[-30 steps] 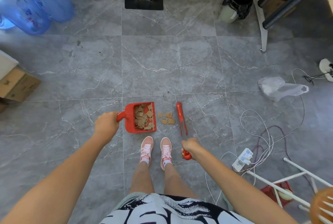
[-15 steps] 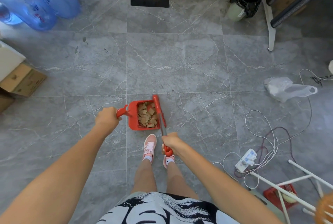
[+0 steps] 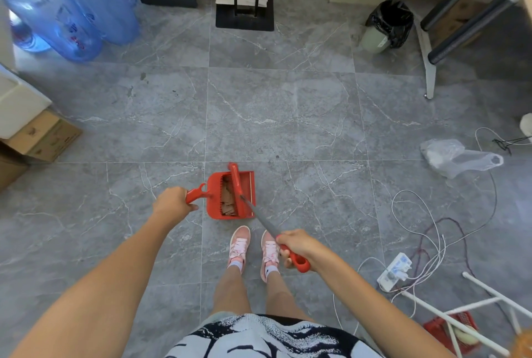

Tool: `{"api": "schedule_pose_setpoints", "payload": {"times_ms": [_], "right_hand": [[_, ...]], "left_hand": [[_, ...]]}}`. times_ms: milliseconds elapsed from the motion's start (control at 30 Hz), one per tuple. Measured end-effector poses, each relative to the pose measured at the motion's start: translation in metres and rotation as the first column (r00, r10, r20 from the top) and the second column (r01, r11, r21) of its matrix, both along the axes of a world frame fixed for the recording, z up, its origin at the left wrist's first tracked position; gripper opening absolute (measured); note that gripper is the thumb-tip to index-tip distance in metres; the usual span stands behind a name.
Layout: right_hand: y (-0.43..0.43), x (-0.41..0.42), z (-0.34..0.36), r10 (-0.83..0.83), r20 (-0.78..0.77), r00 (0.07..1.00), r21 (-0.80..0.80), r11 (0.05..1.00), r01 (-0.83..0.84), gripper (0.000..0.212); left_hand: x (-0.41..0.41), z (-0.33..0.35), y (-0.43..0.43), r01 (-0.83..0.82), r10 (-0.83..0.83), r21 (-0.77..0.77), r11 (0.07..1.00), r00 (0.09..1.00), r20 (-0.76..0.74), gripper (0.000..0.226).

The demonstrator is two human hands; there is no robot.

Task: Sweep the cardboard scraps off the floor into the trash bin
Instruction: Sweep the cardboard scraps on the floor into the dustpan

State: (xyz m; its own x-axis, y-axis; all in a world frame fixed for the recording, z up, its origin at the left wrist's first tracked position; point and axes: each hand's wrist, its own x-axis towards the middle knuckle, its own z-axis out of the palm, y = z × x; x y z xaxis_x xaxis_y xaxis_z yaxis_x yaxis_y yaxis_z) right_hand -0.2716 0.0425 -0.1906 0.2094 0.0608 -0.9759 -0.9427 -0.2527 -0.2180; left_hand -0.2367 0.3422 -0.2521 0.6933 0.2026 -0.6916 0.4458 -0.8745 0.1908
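My left hand (image 3: pixel 172 204) grips the handle of a red dustpan (image 3: pixel 216 192) that sits on the grey floor in front of my feet. Brown cardboard scraps (image 3: pixel 228 202) lie inside the pan. My right hand (image 3: pixel 296 245) grips the red handle end of a small broom (image 3: pixel 238 186), whose red head lies across the pan over the scraps. No loose scraps show on the floor beside the pan. The trash bin (image 3: pixel 385 26), lined with a black bag, stands at the far right by the wall.
Blue water jugs (image 3: pixel 72 9) stand far left, cardboard boxes (image 3: pixel 43 139) at the left edge. A black stand base (image 3: pixel 244 9) is at the back. A plastic bag (image 3: pixel 454 156), loose cables, a power strip (image 3: pixel 395 271) and a white rack lie right.
The broom head swept left from the floor beside the pan onto the pan. The scraps that lay beside the pan are now inside it. My right hand moved right.
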Motion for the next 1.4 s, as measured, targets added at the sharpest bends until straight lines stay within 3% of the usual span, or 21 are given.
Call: {"api": "schedule_pose_setpoints", "payload": {"times_ms": [100,167,300,433,567,800,1067,1267,1400], "right_hand": [[-0.04,0.0,0.018,-0.018,-0.014,1.0,0.009,1.0,0.018,0.014],[-0.063,-0.002,0.026,-0.02,-0.017,1.0,-0.018,1.0,0.02,0.027],[-0.091,0.006,0.032,-0.089,-0.002,0.996,-0.055,0.995,0.089,0.01],[-0.104,0.018,0.021,-0.129,0.02,0.991,-0.114,0.985,0.13,0.026],[-0.106,0.027,0.012,-0.126,0.076,0.989,-0.183,0.973,0.138,0.026],[-0.112,0.032,-0.016,-0.114,0.09,0.989,-0.27,0.953,0.134,0.026],[-0.066,0.012,-0.048,0.032,0.006,0.999,-0.321,0.947,-0.029,0.024],[-0.009,0.006,-0.048,0.108,0.03,0.994,-0.223,0.97,-0.098,0.028],[0.031,0.0,-0.044,0.084,0.01,0.996,-0.105,0.991,-0.082,0.018]], "left_hand": [[-0.011,0.001,0.012,0.018,-0.013,-0.071,0.997,0.998,0.061,0.033],[-0.015,0.003,0.016,0.006,0.005,-0.121,0.993,0.996,0.084,0.033],[-0.018,0.014,0.014,-0.053,0.091,-0.146,0.988,0.96,0.264,0.05],[-0.015,0.023,0.004,-0.087,0.128,-0.115,0.99,0.895,0.427,0.039],[-0.019,0.023,-0.008,0.013,0.039,-0.117,0.993,0.901,0.432,0.032],[0.006,0.018,-0.036,0.198,-0.195,0.03,0.98,0.912,0.362,0.044],[0.002,0.001,-0.03,0.154,-0.136,-0.042,0.987,0.949,0.286,0.04],[-0.008,-0.007,-0.02,0.115,-0.106,-0.022,0.993,0.964,0.244,0.037],[0.003,-0.005,-0.024,0.098,-0.081,-0.057,0.994,0.967,0.241,0.04]]}}
